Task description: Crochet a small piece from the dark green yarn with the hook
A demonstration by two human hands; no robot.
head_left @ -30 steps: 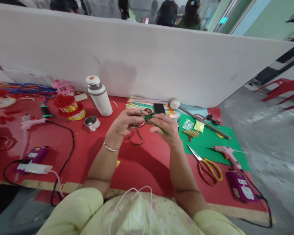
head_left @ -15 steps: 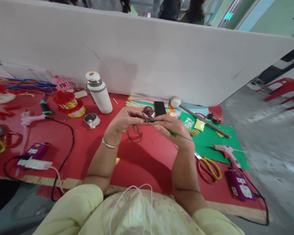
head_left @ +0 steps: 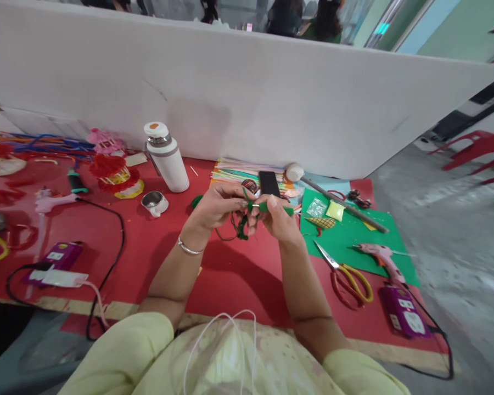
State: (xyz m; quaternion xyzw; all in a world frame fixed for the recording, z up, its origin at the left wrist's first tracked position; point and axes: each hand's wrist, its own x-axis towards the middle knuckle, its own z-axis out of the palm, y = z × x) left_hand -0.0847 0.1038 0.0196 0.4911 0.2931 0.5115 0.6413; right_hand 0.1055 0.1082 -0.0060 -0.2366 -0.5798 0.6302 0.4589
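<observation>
As far as the green work can be judged: a small looped piece is seen hanging below the fingertips, so part of it appears to be done; loose material is left unworked, and how much remains cannot be told.
Red-trimmed model: stood at the far left of the tabletop, left of the white flask and the metal cup, all untouched by either hand.
Green bundle: partly hidden behind the left hand, just beside it; probably yarn.
Left hand: nearly closed, the thumb and fingers brought together in a pinch; green yarn is held at the tips, and a short end is left poking up above them.
Dark strand: laid in a loose curve on the tabletop, below the gap between the hands.
Slim tool: held level between the hands, its metal shaft pointed left toward the pinched yarn and its green handle to the right; by its shape, probably a hook.
Right hand: curled closed around the handle, with the thumb laid over it; the handle's end is left showing on the right.
Green sheet: spread to the right of the hands, with scissors placed partly over its near edge and a pink glue gun farther right; neither is being used.
</observation>
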